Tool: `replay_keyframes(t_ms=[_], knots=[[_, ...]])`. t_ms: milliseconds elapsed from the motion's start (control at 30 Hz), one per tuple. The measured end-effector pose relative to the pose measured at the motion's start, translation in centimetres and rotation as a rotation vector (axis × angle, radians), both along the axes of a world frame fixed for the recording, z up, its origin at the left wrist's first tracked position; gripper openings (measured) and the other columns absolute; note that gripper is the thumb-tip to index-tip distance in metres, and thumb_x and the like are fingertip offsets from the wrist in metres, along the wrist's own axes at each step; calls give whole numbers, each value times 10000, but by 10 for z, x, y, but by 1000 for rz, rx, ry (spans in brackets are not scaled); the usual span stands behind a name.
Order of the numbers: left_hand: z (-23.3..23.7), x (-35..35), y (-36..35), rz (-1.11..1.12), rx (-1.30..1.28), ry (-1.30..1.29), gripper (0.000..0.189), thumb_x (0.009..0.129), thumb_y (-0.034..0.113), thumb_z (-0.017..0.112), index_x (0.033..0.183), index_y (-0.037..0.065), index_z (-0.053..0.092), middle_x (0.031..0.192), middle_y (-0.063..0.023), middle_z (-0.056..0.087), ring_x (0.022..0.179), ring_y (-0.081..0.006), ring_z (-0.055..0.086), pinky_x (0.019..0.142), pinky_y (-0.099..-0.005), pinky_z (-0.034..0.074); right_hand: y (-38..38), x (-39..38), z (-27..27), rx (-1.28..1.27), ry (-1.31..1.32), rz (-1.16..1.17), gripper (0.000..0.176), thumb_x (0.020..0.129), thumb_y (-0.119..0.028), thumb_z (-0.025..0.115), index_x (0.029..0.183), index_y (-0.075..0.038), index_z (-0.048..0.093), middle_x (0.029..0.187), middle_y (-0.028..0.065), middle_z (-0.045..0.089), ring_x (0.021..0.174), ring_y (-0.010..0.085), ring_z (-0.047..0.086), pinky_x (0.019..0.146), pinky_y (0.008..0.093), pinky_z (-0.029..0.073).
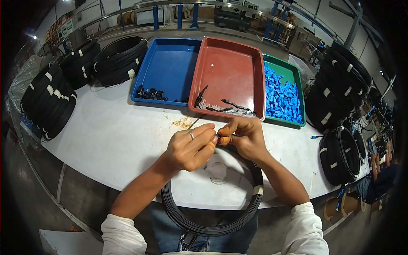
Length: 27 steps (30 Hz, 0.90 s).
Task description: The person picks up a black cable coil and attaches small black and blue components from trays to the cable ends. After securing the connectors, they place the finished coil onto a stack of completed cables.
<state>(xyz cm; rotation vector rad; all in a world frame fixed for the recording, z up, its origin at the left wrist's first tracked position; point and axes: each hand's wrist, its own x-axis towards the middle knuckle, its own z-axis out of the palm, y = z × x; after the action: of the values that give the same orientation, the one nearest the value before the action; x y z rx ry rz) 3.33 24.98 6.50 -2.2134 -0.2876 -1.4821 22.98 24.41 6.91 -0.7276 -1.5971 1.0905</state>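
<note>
Both hands meet over the white table, just in front of the red tray. My left hand (193,146), with a ring on one finger, is closed in a pinch around a small dark piece (218,136). From the other side, the fingertips of my right hand (242,137) pinch at the same piece; the fingers hide most of it. Below my hands, a coil of black cable (208,229) bound with white tape lies partly on the table and hangs over its front edge, close to my body.
Behind my hands stand a blue tray (170,55) with black parts, a red tray (229,63) with black and clear pieces, and a green tray (284,70) full of blue connectors. Black cable coils (121,61) stack at left and right (340,155). A person (384,178) is at far right.
</note>
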Motion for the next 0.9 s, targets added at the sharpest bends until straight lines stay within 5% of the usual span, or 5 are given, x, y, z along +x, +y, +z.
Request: replay_keyframes(t_ms=[167, 367, 500, 900], knots=[[-4, 2, 5, -19, -41, 6, 198, 708, -108, 692, 651, -9, 530, 784, -141, 673, 739, -260, 731, 555, -306, 591, 13, 10, 0, -215, -4, 147, 149, 771, 85, 785, 783, 22, 651, 821, 83, 722, 728, 118, 664, 636, 271, 552], [-19, 6, 17, -42, -461, -347, 120, 677, -139, 678, 715, -28, 656, 769, -167, 745, 621, -204, 732, 600, -264, 584, 16, -4, -2, 461, -267, -244, 237, 700, 75, 816, 870, -10, 675, 865, 77, 730, 807, 172, 690, 751, 298, 549], [-16, 5, 10, -75, -640, -435, 104, 690, -135, 682, 710, -35, 666, 758, -154, 744, 648, -204, 737, 612, -272, 575, 19, -4, -3, 816, -352, -346, 298, 658, 95, 801, 896, -47, 692, 886, 75, 736, 785, 231, 686, 711, 351, 513], [-17, 3, 7, -54, -685, -365, 92, 679, -124, 690, 706, -40, 662, 722, -163, 723, 653, -233, 732, 615, -284, 580, 15, -4, -4, 926, -413, -318, 306, 619, 168, 692, 839, -37, 637, 879, 84, 740, 709, 221, 670, 621, 327, 497]])
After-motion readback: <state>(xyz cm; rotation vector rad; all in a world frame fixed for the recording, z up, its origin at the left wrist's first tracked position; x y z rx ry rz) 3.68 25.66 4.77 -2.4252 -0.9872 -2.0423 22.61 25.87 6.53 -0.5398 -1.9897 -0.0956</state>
